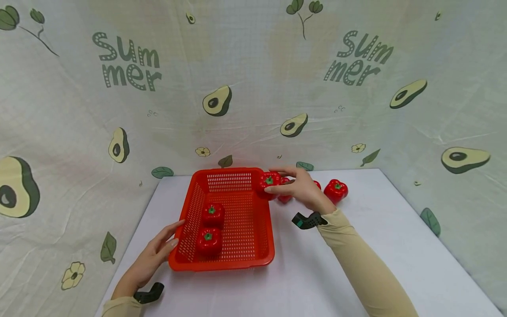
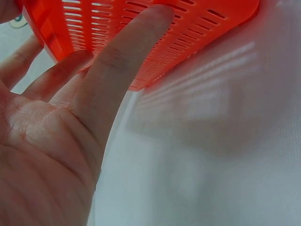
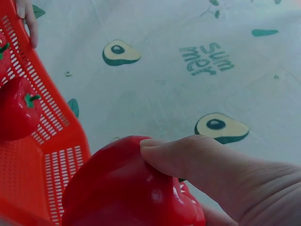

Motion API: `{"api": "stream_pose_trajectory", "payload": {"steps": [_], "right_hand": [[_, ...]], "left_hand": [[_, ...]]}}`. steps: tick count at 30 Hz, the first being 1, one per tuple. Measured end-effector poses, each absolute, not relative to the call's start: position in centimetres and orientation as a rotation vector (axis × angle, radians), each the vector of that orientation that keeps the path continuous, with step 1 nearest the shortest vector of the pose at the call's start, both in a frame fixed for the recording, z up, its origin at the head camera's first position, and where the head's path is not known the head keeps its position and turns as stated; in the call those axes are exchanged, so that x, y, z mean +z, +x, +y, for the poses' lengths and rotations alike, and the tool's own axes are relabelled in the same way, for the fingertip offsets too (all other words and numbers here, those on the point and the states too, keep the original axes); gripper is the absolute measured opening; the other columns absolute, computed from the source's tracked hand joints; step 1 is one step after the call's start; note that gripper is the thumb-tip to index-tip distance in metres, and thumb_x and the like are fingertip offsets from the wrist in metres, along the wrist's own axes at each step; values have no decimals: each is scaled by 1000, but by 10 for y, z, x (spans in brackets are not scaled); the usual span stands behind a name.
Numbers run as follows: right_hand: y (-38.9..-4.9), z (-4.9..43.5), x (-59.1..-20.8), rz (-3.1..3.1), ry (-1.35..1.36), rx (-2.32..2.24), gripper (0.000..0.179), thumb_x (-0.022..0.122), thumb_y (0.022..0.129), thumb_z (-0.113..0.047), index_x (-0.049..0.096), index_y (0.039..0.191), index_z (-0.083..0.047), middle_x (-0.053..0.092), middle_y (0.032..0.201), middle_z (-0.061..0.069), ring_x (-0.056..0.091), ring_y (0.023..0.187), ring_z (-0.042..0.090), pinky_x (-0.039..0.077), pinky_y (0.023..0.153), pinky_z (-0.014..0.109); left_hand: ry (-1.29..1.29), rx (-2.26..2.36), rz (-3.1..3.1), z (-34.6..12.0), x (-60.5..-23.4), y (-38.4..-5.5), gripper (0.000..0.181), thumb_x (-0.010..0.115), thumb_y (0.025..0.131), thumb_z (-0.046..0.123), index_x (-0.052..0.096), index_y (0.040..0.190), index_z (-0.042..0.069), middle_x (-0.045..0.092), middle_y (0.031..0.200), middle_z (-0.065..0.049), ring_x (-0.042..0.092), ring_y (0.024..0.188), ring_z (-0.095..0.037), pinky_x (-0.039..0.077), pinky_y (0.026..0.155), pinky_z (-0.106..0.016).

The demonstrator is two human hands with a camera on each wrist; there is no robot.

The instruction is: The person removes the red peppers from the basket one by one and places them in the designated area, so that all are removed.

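In the head view my right hand [image 1: 299,187] grips a red bell pepper [image 1: 270,181] at the back right rim of a red slotted plastic basket [image 1: 264,229]. The right wrist view shows the thumb pressed on this pepper's [image 3: 122,183] top edge, with the basket wall [image 3: 63,165] to its left. Against the basket's left side rests my left hand [image 1: 152,255], fingers fairly straight. Up close, its thumb [image 2: 127,52] lies along the outer slotted wall. Inside the basket, toward the left, sit two red bell peppers [image 1: 213,215], one in front of the other.
More red bell peppers lie on the white table [image 1: 309,273] right of the basket: one [image 1: 336,191] in plain sight, others [image 1: 284,199] partly hidden by the right hand. A cloth backdrop [image 1: 253,66] printed with avocados rises behind the table.
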State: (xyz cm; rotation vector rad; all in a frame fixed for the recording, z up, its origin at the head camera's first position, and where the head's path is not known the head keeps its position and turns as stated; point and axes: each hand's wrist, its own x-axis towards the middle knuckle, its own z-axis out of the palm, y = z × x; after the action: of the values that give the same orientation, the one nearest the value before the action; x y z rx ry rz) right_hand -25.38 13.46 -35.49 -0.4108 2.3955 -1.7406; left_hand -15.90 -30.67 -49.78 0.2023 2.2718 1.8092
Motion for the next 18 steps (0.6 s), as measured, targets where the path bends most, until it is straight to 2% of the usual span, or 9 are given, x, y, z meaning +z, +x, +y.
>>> {"api": "stream_pose_trajectory", "payload": {"steps": [5, 10, 14, 18], "right_hand": [[-250, 142, -360, 2423, -364, -1727, 62, 87, 78, -33, 63, 134, -24, 51, 133, 9, 58, 111, 35, 59, 73, 41], [-249, 149, -367, 2484, -350, -1707, 63, 86, 78, -36, 62, 135, -22, 53, 132, 10, 59, 109, 34, 59, 77, 39], [-246, 154, -372, 2504, -328, -1710, 66, 87, 77, -35, 61, 136, -19, 55, 130, 9, 59, 105, 34, 59, 76, 38], [-243, 158, -377, 2522, -290, -1704, 65, 87, 77, -35, 62, 134, -20, 56, 128, 9, 57, 104, 33, 58, 76, 38]], "left_hand": [[248, 1801, 2270, -308, -498, -159, 51, 50, 106, 26, 35, 154, 34, 21, 162, -2, 46, 136, -29, 54, 91, -40], [312, 1815, 2263, -309, -500, -160, 51, 47, 107, 22, 33, 155, 29, 20, 163, -8, 52, 130, -27, 56, 89, -39], [287, 1832, 2252, -309, -500, -160, 50, 48, 106, 22, 35, 154, 30, 22, 162, -6, 56, 127, -19, 56, 88, -38], [282, 1834, 2255, -309, -500, -160, 50, 48, 106, 23, 35, 154, 31, 22, 162, -5, 55, 127, -22, 56, 88, -39]]}}
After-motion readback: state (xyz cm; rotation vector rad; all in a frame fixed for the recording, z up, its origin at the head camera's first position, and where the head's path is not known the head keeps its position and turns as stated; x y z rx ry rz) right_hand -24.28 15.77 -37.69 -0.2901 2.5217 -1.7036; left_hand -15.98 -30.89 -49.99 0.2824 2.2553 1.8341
